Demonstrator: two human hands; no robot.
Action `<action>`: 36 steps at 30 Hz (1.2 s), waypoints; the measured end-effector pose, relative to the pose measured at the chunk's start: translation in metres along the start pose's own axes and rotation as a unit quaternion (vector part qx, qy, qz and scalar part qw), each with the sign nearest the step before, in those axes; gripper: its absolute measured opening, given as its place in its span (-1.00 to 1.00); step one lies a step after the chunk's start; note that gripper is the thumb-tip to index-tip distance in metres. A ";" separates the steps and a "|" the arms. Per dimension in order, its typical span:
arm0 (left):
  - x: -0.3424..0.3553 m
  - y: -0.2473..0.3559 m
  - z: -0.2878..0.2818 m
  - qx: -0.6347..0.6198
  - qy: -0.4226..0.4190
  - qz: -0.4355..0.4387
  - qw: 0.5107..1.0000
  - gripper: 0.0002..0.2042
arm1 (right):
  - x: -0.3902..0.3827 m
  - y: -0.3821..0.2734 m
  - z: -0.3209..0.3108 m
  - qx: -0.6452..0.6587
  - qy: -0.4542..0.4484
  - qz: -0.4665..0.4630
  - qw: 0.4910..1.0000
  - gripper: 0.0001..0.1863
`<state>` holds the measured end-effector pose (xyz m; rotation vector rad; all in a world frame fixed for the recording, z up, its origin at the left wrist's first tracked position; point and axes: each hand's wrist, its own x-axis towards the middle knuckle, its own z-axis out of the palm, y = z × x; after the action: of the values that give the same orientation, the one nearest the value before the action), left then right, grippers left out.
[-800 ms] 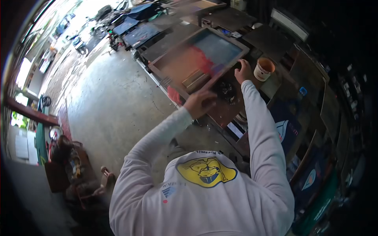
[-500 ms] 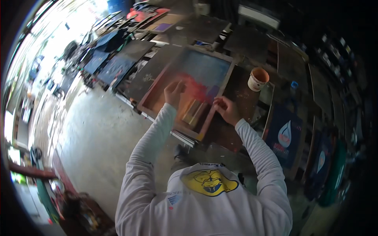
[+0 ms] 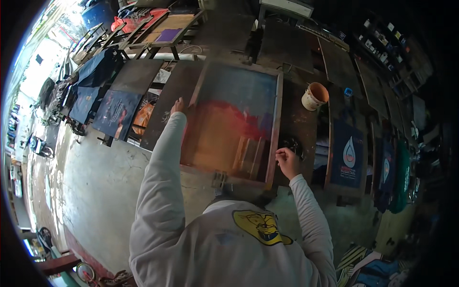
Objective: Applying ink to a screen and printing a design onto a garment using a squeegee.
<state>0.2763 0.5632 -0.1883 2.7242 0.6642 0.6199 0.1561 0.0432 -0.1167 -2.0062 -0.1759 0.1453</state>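
Observation:
A wooden screen frame [image 3: 276, 100] with a mesh stained red, orange and blue lies before me, a wooden piece visible in its lower right. My right hand [image 3: 288, 161] has thumb and forefinger pinched at the frame's right rail. My left hand [image 3: 177, 106] is at the frame's left side, fingers curled; what they hold is too small to make out. A white bucket [image 3: 314, 95] with an orange inside stands on the dark board [image 3: 299, 122] right of the frame. A black object [image 3: 291, 143] is partly hidden behind my right hand.
Dark boards [image 3: 286, 43] run around the work area. Printed dark blue cloths lie at left [image 3: 112, 112] and right [image 3: 348, 153]. A small blue object [image 3: 348, 92] is beside the bucket. A colourful frame [image 3: 169, 26] sits behind. Concrete floor [image 3: 95, 186] is below left.
My view has swung round so the frame now appears straight ahead. My left hand has moved from over the mesh to the left side, and my right hand has come lower along the right rail.

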 end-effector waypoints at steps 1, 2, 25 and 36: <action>0.013 -0.003 0.006 0.006 -0.094 0.018 0.995 -0.54 | 0.002 0.004 -0.004 -0.024 0.012 0.028 0.999 -0.92; 0.024 -0.008 0.008 0.014 -0.186 0.037 0.982 -0.51 | 0.010 0.015 0.004 -0.040 0.024 0.008 0.999 -0.92; 0.003 0.005 0.028 -0.032 -0.231 -0.037 0.972 -0.52 | 0.135 0.031 0.050 -0.392 0.091 0.047 0.914 -0.64; 0.003 -0.004 0.017 -0.039 -0.227 0.000 0.973 -0.54 | 0.136 0.028 0.059 -0.410 0.152 0.075 0.896 -0.64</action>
<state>0.2850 0.5652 -0.2034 2.6502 0.5079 0.0101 0.2804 0.1098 -0.1702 -2.8538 0.1529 -0.1829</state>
